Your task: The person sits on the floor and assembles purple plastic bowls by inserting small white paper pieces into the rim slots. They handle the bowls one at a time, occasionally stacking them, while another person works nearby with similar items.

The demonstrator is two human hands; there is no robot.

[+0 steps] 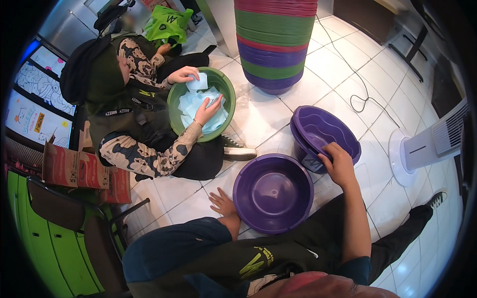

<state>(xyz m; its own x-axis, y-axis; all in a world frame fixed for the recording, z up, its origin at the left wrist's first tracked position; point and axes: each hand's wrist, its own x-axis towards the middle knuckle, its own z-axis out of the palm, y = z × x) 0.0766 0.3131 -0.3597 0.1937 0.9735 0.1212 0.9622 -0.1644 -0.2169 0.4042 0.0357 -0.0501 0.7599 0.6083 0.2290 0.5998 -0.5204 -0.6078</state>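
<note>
My left hand (222,202) lies flat on the tiled floor with its fingers spread, just left of a round purple basin (273,161). That basin stands upright in front of me, its bare inner bottom showing. My right hand (339,164) is closed on the near rim of a tilted purple basin (332,130). A second purple basin (298,144) seems nested under the tilted one, its rim just showing at the left. Whether my fingers pinch one rim or both I cannot make out.
At the left, another person holds light blue paper pieces (198,81) over a green basin (227,116) full of them. A tall stack of coloured basins (272,44) stands ahead. A white tower fan (430,139), a loose cable (354,74), cardboard boxes (92,169) and a chair (54,206) surround the floor.
</note>
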